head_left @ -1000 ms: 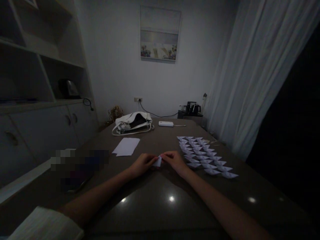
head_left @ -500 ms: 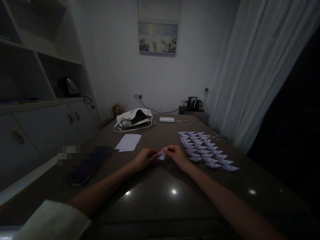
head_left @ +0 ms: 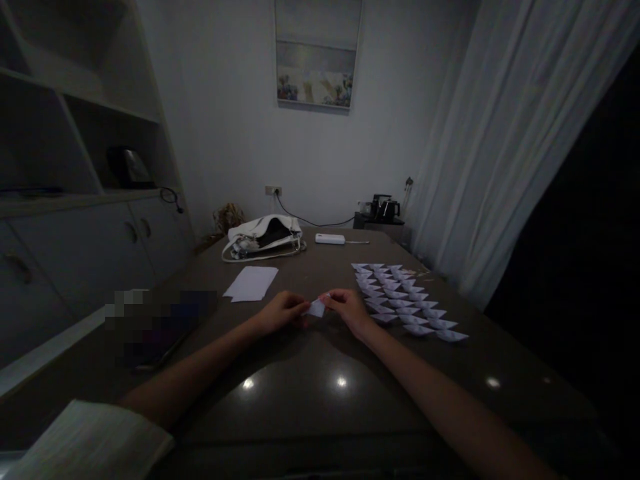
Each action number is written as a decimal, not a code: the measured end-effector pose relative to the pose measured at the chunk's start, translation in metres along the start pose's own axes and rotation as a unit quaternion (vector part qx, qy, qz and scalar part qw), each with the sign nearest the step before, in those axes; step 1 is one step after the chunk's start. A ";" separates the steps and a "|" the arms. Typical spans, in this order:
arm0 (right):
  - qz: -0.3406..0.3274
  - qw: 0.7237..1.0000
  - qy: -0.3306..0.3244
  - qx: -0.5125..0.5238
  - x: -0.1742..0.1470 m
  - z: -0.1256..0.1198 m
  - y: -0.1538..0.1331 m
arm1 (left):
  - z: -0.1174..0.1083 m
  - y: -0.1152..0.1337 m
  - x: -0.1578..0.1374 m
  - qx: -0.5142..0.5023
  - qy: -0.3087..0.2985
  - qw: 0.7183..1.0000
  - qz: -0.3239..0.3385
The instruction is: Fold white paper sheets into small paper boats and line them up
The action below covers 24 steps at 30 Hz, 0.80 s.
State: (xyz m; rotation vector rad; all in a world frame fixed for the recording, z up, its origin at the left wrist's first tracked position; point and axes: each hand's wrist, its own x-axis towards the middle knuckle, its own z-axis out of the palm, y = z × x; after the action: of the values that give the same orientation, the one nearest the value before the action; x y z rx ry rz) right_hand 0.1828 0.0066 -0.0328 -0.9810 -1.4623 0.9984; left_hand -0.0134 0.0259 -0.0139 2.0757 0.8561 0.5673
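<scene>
A small folded piece of white paper [head_left: 315, 308] is held between both hands, a little above the dark table [head_left: 295, 413]. My left hand [head_left: 283, 312] pinches its left side with thumb and fingers. On the other side, my right hand [head_left: 349, 310] grips the paper's upper right corner. The fingers cover parts of the folds, so its full shape is hidden. Right of my right hand stand rows of folded white paper boats [head_left: 407, 311]. A stack of flat white paper sheets [head_left: 251, 283] lies beyond my left hand, to the left.
At the far left of the table sits an open white handbag [head_left: 263, 238]. A white power bank [head_left: 330, 239] with a short cable lies near the far edge. A blurred-out dark object [head_left: 163, 327] is by my left forearm. White curtains [head_left: 465, 147] hang at the right.
My hands have drawn slightly apart, and more of the folded paper shows between them. The whole view has shifted a little, so the table's things appear further left.
</scene>
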 end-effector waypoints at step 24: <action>0.017 0.998 -0.052 0.040 -0.004 0.008 -0.002 | 0.009 0.012 -0.005 0.075 0.022 0.996 0.053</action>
State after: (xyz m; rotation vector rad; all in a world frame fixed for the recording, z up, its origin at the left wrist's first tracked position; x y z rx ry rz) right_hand 0.1750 0.0013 -0.0331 -0.9100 -1.4830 1.1406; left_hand -0.0064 0.0122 -0.0104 2.2629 0.8399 0.6251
